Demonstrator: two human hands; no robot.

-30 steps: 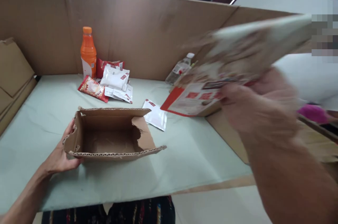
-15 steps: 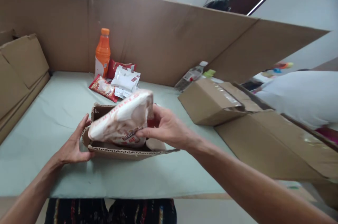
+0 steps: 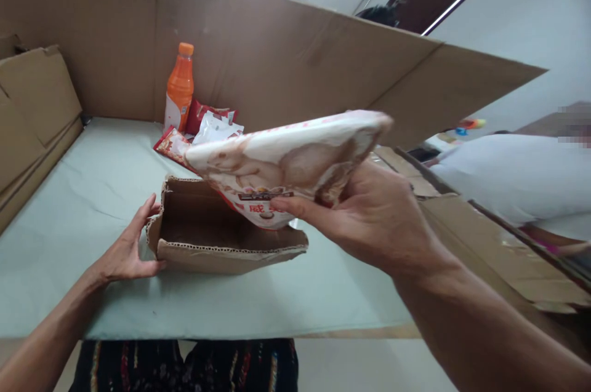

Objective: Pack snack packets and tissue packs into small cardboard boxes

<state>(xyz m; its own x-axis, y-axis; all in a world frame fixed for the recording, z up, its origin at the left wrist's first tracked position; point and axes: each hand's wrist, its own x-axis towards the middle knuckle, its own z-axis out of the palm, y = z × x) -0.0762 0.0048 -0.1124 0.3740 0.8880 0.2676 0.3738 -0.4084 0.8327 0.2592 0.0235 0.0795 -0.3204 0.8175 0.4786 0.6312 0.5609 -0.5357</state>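
A small open cardboard box (image 3: 231,260) stands on the pale green cloth, its inside dark and partly hidden. My left hand (image 3: 127,250) grips the box's left end, thumb at the front and fingers at the back. Above the box's right part, my right hand (image 3: 378,213) holds up a white and brown printed snack bag (image 3: 281,164), thumb on its near face. Behind the bag, a red-and-white snack packet (image 3: 173,144), a white packet (image 3: 215,127) and a red packet (image 3: 196,116) lie beside an upright bottle of orange drink (image 3: 180,87).
A tall cardboard wall (image 3: 258,60) runs along the back. More cardboard (image 3: 39,96) stands at the left. On the right are further cardboard boxes (image 3: 457,226), with a person in a white top (image 3: 498,176) beyond them. The cloth (image 3: 221,312) ends at the front edge, near my legs.
My right hand has lifted the snack bag up out of the box and moved it right and closer to me. My left hand stays at the box's left end.
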